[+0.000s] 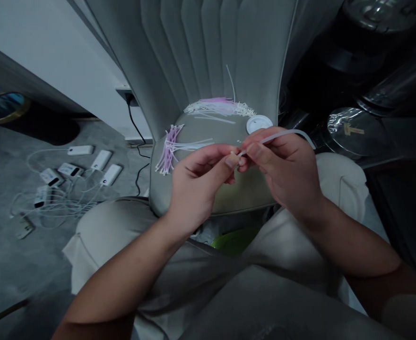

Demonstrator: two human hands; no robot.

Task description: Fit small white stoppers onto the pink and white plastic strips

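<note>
Above the front of the grey chair seat, my left hand (203, 182) is closed in a pinch at one end of a white cable tie (282, 134). My right hand (286, 165) pinches the same tie near that end, and its free length curves up over the hand to the right. Fingertips hide most of the joint between them. Left of my hands lies a bundle of thin purple sticks with white tips (169, 150), with white strips running out of it to the right. A loose pile of similar sticks (218, 106) lies at the seat's back.
A round white lid (259, 123) lies beyond my right hand. The chair's backrest (208, 47) rises behind. On the floor at left are several white power banks (101, 160) with tangled cables (66, 205). Dark, shiny containers (350, 127) crowd the right.
</note>
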